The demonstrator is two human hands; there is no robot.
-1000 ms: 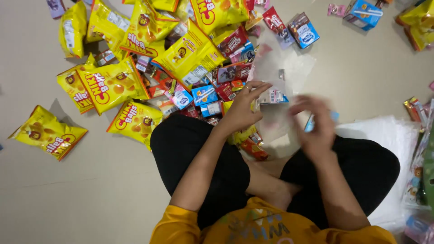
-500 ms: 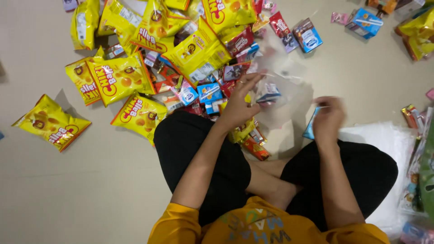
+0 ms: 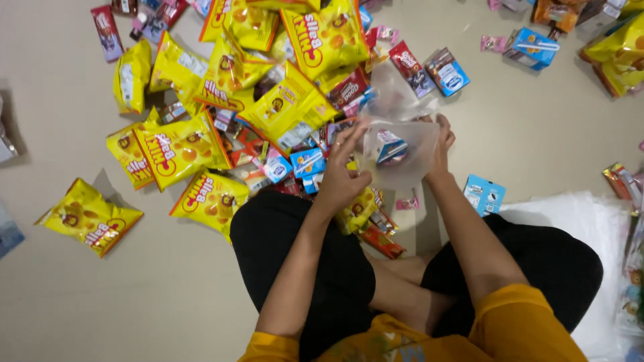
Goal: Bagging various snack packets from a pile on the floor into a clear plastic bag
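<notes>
I sit cross-legged on the floor. Both hands hold a clear plastic bag [image 3: 399, 144] up in front of me. My left hand [image 3: 342, 177] grips the bag's left side and my right hand [image 3: 439, 151] grips its right edge. Inside the bag a small blue and white carton [image 3: 389, 146] shows through the plastic. A heap of yellow snack packets [image 3: 268, 87] and small blue cartons [image 3: 305, 161] lies just beyond my left hand.
More yellow packets [image 3: 87, 214] lie scattered on the beige floor to the left. A blue carton [image 3: 484, 194] rests by my right forearm. Blue boxes [image 3: 533, 47] sit at the far right. A white plastic sheet [image 3: 590, 221] and more packets [image 3: 624, 181] lie at the right.
My right hand came back up from the floor and took hold of the bag's right edge. A blue carton now sits inside the bag, held between both hands.
</notes>
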